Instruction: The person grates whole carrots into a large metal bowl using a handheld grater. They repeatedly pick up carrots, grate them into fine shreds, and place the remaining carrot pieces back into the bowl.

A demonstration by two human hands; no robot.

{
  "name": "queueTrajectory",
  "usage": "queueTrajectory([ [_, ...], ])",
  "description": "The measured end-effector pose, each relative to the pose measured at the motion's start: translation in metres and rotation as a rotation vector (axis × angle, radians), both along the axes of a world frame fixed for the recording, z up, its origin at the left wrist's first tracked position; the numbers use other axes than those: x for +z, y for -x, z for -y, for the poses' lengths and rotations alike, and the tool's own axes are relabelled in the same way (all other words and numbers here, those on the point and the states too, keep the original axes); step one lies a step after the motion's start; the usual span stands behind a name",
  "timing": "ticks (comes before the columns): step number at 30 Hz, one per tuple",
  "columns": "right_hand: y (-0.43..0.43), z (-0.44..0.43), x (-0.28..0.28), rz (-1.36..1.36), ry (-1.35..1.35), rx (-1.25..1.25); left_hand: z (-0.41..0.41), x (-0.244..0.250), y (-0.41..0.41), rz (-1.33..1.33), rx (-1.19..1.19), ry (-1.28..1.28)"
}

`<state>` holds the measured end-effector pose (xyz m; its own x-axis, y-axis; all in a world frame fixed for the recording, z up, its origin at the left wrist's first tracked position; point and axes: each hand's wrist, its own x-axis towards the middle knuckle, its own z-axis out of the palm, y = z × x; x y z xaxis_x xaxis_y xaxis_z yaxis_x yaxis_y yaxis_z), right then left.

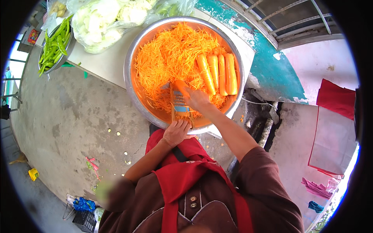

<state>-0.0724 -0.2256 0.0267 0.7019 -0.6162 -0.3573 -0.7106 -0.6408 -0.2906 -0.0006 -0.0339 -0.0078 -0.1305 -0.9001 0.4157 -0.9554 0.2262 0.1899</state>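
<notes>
A wide metal basin (137, 108) before me is heaped with shredded carrot (172, 49). In it leans a grater (179, 102) with a metal shredding plate and a wooden-looking frame. My left hand (176, 132) grips the grater's near end at the basin's rim. Held in my right hand (196, 100) is a carrot (181, 86), tilted over the grater's upper part. Several whole peeled carrots (224, 74) lie side by side on the shreds at the right. The far end of the grater is partly hidden by shreds and the carrot.
The basin stands on a pale table (99, 65). Bagged cabbage (102, 26) and a bowl of green peppers (56, 46) are at the upper left. A barred window (291, 17) is at the upper right. Scraps dot the concrete floor (87, 116); a black crate (84, 220) stands lower left.
</notes>
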Motion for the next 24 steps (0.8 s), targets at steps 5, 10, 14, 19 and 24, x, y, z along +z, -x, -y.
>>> queueTrajectory([
  [5, 0.038, -0.044, 0.073, -0.075, -0.166, 0.107, -0.008, -0.015, -0.003, 0.006, 0.039, -0.004],
  [10, 0.016, -0.021, 0.054, -0.187, -0.162, 0.104, -0.002, -0.013, 0.0, 0.001, 0.051, 0.021],
  [14, -0.013, -0.002, 0.028, -0.199, -0.087, -0.017, 0.005, 0.0, 0.003, 0.003, 0.025, 0.057],
  [19, 0.023, -0.033, 0.09, -0.224, -0.254, 0.121, -0.004, -0.007, -0.005, 0.006, 0.052, 0.076],
  [24, 0.007, -0.018, 0.042, -0.135, -0.116, 0.079, 0.001, -0.008, -0.001, -0.034, 0.025, 0.091],
])
